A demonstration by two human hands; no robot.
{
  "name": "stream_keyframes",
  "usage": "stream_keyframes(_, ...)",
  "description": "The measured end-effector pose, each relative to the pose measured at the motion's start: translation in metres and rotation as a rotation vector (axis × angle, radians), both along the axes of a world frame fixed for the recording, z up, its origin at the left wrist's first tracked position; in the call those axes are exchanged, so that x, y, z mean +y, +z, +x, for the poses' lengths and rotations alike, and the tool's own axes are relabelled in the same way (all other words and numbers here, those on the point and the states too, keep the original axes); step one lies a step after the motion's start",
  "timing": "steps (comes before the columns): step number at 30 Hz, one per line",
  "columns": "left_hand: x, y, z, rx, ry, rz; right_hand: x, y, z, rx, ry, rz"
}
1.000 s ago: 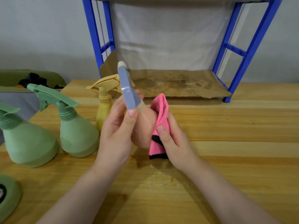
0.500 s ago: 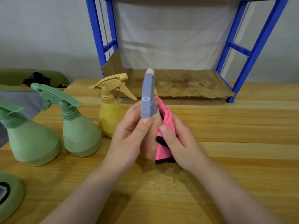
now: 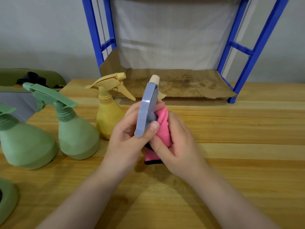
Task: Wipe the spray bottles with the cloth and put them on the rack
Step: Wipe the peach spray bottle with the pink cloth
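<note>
My left hand [image 3: 127, 138] grips a spray bottle by its grey-blue trigger head [image 3: 146, 109], whose cream nozzle points away from me. The bottle's body is hidden behind my hands and the cloth. My right hand [image 3: 178, 142] holds a pink cloth [image 3: 163, 128] with a black edge wrapped against the bottle. A yellow spray bottle [image 3: 108, 109] stands just left of my hands. Two green spray bottles [image 3: 74, 129] [image 3: 21, 142] stand further left. The blue rack [image 3: 257, 38] stands at the back of the wooden table, its bottom shelf lined with brown cardboard [image 3: 181, 83].
A green bin [image 3: 11, 76] with dark items sits at the far left behind the table. A green rounded object [image 3: 6, 200] lies at the table's lower left edge. Bare wood stretches to the right of my hands.
The bottle's trigger head has swung from pointing left to pointing nearly straight away from me. My right hand has closed the pink cloth tighter round the bottle.
</note>
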State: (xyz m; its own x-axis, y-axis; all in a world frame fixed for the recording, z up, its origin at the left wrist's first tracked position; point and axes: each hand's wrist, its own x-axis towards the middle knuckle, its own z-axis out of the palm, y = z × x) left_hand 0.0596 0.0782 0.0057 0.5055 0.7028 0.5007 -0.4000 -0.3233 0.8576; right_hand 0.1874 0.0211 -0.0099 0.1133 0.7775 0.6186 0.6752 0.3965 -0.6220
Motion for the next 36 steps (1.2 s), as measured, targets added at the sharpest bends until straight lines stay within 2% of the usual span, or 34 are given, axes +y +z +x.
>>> stream_keyframes(6,0.002,0.004,-0.003,-0.106,0.006,-0.093,0.005,-0.006,0.009,0.088,0.123,-0.020)
stream_keyframes(15,0.010,0.010,-0.007,-0.302,0.124,-0.163,0.006,-0.009,0.009,0.424,0.196,-0.122)
stream_keyframes(19,0.009,0.006,-0.004,-0.246,0.054,-0.154,0.010,-0.012,0.015,0.622,0.206,-0.291)
stream_keyframes(22,0.009,0.004,-0.001,-0.206,0.039,-0.195,0.010,-0.013,0.018,0.580,0.185,-0.323)
stream_keyframes(26,0.013,0.003,-0.004,-0.208,0.055,-0.235,0.005,-0.008,0.008,0.445,0.264,-0.225)
stream_keyframes(30,0.008,-0.001,-0.002,-0.131,0.002,-0.186,-0.001,0.001,0.001,0.360,0.274,-0.188)
stream_keyframes(36,0.006,0.003,-0.001,-0.076,-0.051,-0.138,-0.005,0.008,-0.003,0.319,0.177,-0.125)
